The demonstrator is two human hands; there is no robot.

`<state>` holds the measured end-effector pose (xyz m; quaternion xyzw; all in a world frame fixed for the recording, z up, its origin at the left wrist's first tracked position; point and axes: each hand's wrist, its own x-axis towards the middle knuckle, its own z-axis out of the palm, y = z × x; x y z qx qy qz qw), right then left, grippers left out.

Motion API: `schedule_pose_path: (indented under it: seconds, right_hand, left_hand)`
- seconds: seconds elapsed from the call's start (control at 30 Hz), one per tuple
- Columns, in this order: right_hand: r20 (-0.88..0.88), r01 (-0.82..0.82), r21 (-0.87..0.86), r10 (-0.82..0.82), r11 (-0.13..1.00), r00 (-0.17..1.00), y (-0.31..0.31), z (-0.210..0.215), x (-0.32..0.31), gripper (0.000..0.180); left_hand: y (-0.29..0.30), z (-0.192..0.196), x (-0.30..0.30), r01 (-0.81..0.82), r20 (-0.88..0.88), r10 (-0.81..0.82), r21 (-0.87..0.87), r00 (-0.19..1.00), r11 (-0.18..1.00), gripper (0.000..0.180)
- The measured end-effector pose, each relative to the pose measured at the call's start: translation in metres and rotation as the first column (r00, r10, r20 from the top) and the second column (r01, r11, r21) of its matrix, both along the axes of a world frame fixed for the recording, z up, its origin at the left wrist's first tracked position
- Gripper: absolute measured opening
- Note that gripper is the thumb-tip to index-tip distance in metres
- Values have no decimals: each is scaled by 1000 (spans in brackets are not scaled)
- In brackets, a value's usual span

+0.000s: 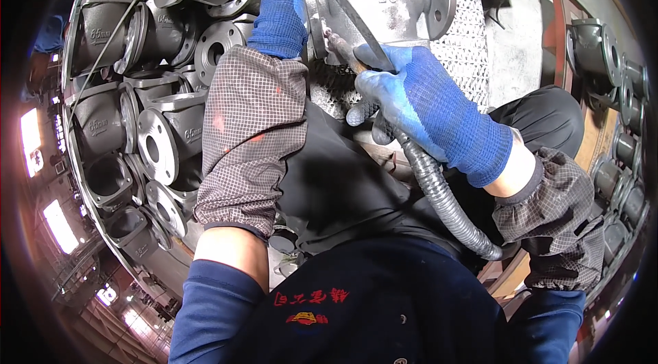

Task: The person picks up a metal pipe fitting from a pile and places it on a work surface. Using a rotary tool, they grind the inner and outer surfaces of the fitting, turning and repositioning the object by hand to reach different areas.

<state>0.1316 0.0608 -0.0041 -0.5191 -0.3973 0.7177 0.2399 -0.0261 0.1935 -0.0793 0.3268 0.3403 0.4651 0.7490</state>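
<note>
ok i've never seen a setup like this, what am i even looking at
There's no robot: this picture comes from a fisheye camera on a person's head, looking down, so straight edges curve. Their gloved right hand is closed around a slim tool, with a ribbed hose leading away below; a flat metal bar slants between the hands. The gloved left hand is beside a grey flanged casting on a woven-looking surface; its grip is hard to see. Similar castings are stacked at left.
</note>
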Motion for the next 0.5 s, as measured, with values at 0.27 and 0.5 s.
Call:
schedule_pose_path:
  seconds: [0.27, 0.5]
  right_hand:
    - [330, -431, 551, 288, 715, 899, 26, 6, 39, 17]
    - [497, -597, 239, 432, 766, 753, 42, 51, 64, 19]
  left_hand:
    - [-4, -4, -14, -91, -94, 92, 14, 991, 996, 50]
    - [-3, -7, -10, -109, -103, 112, 27, 988, 994, 50]
